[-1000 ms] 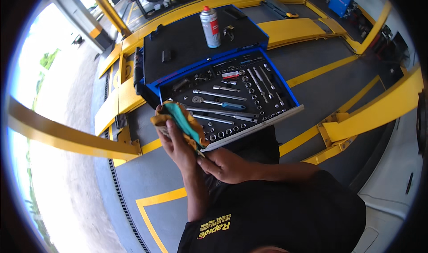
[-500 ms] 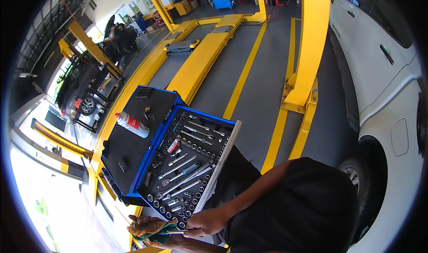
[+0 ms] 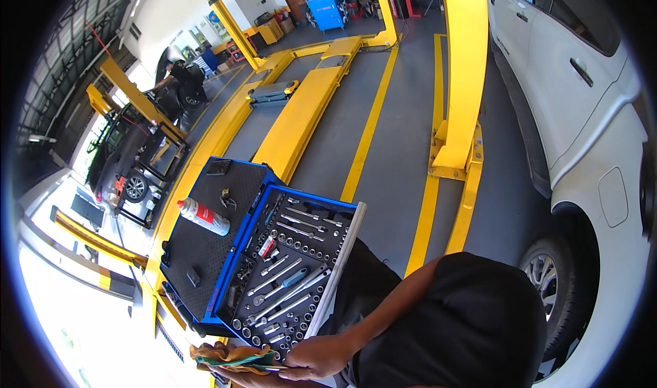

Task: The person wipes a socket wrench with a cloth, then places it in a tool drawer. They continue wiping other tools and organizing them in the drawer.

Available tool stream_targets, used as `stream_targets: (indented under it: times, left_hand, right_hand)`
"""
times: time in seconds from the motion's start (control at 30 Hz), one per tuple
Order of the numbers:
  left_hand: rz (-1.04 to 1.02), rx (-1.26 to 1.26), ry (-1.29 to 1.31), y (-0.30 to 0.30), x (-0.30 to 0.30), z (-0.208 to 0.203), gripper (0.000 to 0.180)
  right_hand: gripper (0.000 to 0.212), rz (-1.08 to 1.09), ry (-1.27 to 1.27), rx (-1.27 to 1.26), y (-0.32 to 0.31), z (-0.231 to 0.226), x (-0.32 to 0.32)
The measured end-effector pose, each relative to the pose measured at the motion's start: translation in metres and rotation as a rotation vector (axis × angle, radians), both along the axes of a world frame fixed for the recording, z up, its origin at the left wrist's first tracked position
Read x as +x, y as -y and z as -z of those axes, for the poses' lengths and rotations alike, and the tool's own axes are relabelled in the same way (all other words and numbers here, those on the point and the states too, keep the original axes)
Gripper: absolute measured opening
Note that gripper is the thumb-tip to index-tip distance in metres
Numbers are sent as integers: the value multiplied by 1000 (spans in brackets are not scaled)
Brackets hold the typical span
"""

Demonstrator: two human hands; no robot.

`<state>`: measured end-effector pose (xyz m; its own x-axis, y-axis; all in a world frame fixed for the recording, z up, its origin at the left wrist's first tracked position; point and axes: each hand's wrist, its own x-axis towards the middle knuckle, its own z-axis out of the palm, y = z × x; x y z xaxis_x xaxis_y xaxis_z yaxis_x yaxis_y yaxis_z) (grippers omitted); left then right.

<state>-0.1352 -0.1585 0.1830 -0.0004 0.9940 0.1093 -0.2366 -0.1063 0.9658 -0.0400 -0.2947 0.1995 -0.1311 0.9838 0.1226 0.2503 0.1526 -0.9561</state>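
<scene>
At the lower edge, my left hand (image 3: pixel 220 370) is closed around an orange and green cloth (image 3: pixel 239 356), which hides most of its fingers. My right hand (image 3: pixel 316 358) pinches a slim metal tool (image 3: pixel 275 368) whose other end disappears into the cloth; its kind does not show. Both hands are just in front of an open drawer (image 3: pixel 342 268) of a blue tool cabinet. In the drawer's dark foam lie several sockets, extension bars and a ratchet (image 3: pixel 259 299), plus a blue-handled tool (image 3: pixel 294 277).
On the cabinet top (image 3: pixel 233 251) stand a spray can (image 3: pixel 204 217) and small dark items. A yellow car lift (image 3: pixel 308 114) spans the floor beyond, with its post (image 3: pixel 462 80). A white vehicle (image 3: pixel 588 128) is on the right. A person (image 3: pixel 183 80) is beside a dark car, far left.
The cloth has folded over my left hand's fingers, which showed more before. Both hands and the cabinet sit slightly lower in view as the camera has tilted up.
</scene>
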Motion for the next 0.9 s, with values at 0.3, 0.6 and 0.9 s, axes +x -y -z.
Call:
stream_targets:
  times: [0.3,0.6,0.9]
  left_hand:
    - [-16,30,116,-28,-14,7,62]
    - [460,90,400,23,8,1,54]
    - [228,72,274,16,1,5,33]
  right_hand:
    - [49,69,-247,191,-19,24,-6]
    - [40,-57,-385,-42,-9,-12,29]
    - [32,-84,-275,-87,-12,7,32]
